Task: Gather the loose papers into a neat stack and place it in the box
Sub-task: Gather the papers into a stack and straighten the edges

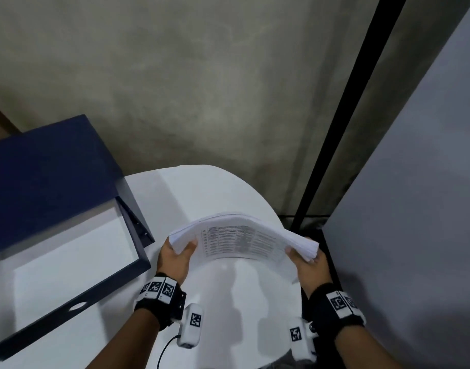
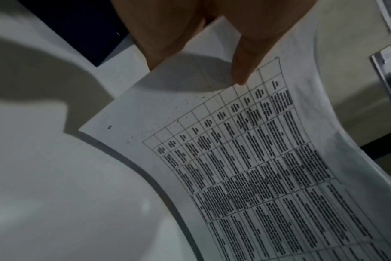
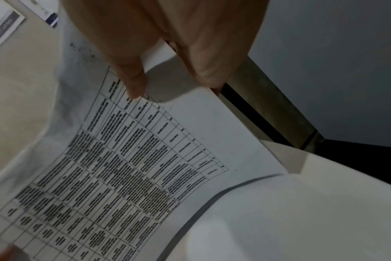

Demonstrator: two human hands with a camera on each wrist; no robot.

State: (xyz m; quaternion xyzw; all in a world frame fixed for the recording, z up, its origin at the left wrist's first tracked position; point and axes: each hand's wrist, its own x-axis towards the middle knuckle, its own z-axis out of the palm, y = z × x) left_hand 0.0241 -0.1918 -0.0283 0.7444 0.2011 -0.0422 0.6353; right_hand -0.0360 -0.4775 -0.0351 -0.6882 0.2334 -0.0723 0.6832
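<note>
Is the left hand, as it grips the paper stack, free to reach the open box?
Probably yes. The left hand holds the paper stack just right of the open box; the lid stands raised and nothing lies between them. The right hand grips the other end.

I am seeing the paper stack (image 1: 242,238) lying between my fingers, left hand (image 1: 175,258) at one end, right hand (image 1: 309,266) at the other, above the table (image 1: 220,187); the box (image 1: 69,235) is sitting left of my left fingers.

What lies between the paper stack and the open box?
Only the left hand gripping the paper stack, then bare white table up to the box; the head view shows it.
</note>
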